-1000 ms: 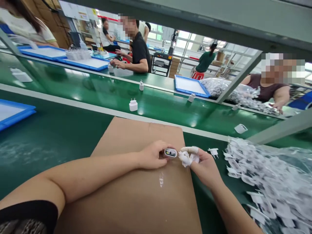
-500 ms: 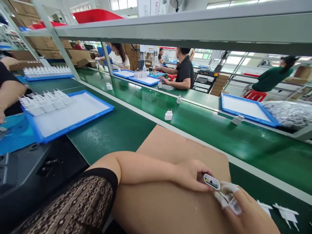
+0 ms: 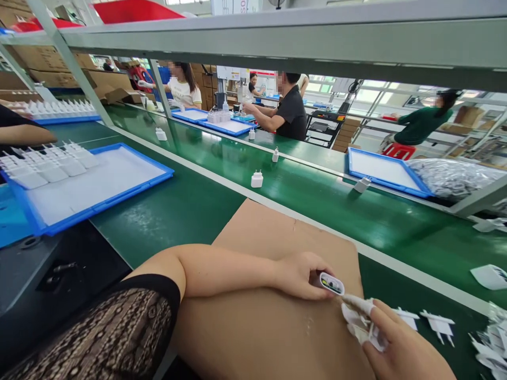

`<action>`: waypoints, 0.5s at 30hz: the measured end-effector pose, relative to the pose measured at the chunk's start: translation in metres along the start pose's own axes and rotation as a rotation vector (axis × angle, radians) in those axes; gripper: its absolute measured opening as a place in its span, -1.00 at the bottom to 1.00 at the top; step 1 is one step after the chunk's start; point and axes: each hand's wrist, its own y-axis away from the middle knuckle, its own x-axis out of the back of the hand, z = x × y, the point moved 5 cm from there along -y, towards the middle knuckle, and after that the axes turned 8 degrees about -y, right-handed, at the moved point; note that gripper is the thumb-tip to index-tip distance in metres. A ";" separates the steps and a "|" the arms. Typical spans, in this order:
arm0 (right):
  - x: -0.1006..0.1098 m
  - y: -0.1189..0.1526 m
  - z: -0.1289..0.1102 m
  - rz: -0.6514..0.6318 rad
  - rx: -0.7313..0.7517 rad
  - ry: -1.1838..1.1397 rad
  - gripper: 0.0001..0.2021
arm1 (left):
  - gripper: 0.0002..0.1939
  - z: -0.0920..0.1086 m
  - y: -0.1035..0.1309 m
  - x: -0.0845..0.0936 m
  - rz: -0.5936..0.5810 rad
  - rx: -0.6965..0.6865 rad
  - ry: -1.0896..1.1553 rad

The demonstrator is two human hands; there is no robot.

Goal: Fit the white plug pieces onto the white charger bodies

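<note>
My left hand [image 3: 303, 275] is wrapped round a white charger housing [image 3: 332, 284] above the cardboard sheet [image 3: 273, 322]. The housing's open end faces up and to the right, and a circuit board shows inside. Close beside it, my right hand [image 3: 400, 338], with white covers on the fingertips, is closed on a white plug cover [image 3: 379, 339], which the fingers partly hide. Past the right hand lie loose white plug covers with two pins [image 3: 439, 322] on the green surface, and a heap of similar pieces [image 3: 491, 343] sits at the right edge.
Several white chargers, one being a near charger [image 3: 256, 179], stand on the green belt [image 3: 214, 158]. At left, a blue-rimmed tray [image 3: 106, 182] carries rows of chargers. A shelf beam [image 3: 253, 39] crosses overhead. Co-workers sit beyond the belt, and another person's arm [image 3: 27, 132] shows at left.
The view has swung slightly right, so most things sit further left. My hands keep their holds, with a little more room between the housing and the right fingers. A co-worker's arms have shifted.
</note>
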 end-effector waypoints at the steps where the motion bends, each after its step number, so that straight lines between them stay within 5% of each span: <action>1: 0.001 0.000 0.000 0.008 -0.018 0.008 -0.68 | -0.64 0.000 0.000 0.000 0.003 0.003 0.004; 9: 0.008 0.003 -0.008 0.021 -0.029 0.114 -0.80 | -0.69 0.004 0.002 0.001 0.045 0.014 0.035; 15: -0.002 -0.004 -0.003 -0.156 -0.132 -0.298 -0.78 | -0.60 0.007 0.002 0.005 0.064 0.042 0.097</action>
